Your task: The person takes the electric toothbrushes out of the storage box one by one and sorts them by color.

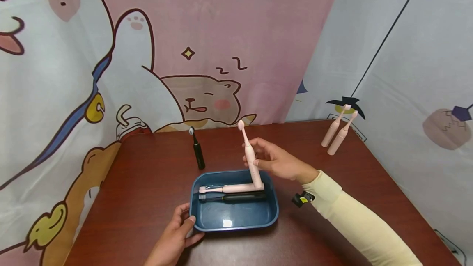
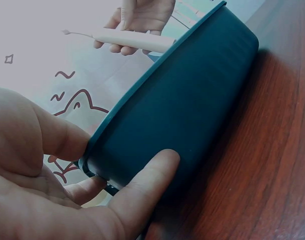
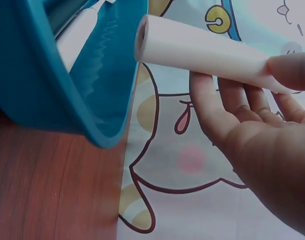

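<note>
My right hand (image 1: 277, 160) pinches a pale pink electric toothbrush (image 1: 252, 161) by its handle, brush head up and slightly tilted. The handle's lower end overlaps the right back part of a blue plastic bin (image 1: 236, 222); in the right wrist view that end (image 3: 167, 45) stands beyond the bin's rim. Inside the bin, a second pink toothbrush (image 1: 236, 188) and a black toothbrush (image 1: 242, 198) lie side by side, heads to the left. My left hand (image 1: 176, 233) grips the bin's front left corner, with its fingers along the outer wall (image 2: 177, 105).
Behind the bin on the brown table (image 1: 148, 200) is another black toothbrush (image 1: 197, 151). Two pink toothbrushes (image 1: 331, 132) (image 1: 340, 138) are together at the far right corner. A cartoon-printed cloth (image 1: 258, 32) hangs along the table's back edge.
</note>
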A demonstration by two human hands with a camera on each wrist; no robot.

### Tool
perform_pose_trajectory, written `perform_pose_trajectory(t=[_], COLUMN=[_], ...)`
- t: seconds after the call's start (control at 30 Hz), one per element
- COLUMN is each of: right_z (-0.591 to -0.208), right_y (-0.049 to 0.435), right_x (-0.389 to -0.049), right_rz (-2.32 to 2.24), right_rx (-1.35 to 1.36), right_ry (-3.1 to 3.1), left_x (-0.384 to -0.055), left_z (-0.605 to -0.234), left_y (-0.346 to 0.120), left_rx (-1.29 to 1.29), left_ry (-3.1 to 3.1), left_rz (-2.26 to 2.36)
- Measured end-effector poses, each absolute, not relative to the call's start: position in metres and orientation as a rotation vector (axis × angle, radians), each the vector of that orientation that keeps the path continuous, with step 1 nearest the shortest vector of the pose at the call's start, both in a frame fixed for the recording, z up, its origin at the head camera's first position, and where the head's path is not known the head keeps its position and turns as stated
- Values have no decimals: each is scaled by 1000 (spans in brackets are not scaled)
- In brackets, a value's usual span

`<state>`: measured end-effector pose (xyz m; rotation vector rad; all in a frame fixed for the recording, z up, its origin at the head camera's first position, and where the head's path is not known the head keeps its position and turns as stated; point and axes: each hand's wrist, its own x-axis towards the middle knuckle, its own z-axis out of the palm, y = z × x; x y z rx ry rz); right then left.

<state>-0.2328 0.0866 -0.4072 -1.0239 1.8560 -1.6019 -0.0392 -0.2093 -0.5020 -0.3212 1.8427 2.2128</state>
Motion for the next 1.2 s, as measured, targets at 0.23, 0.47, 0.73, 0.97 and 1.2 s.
perform_pose_trajectory(t=[0.23, 0.47, 0.73, 0.97, 1.2], right_z=[-408, -409, -419, -428, -438], right_y=[99, 111, 129, 151, 168], right_x=[-237, -240, -244, -247, -250], right_rz=[-1689, -1776, -1858, -1946, -1918], right_rx=[-984, -961, -888, -807, -746], right_ry=[1950, 2012, 2082, 2166, 2301], left_x=[-41, -41, -42, -43, -42], left_z=[-500, -500, -500, -499, -499], left_y=[-209, -209, -209, -209, -209], left_rx=[-340, -354, -402, -417, -426], left_ry=[1847, 1848, 1846, 1848, 1846], left_rz=[2208, 2197, 2156, 2139, 2136])
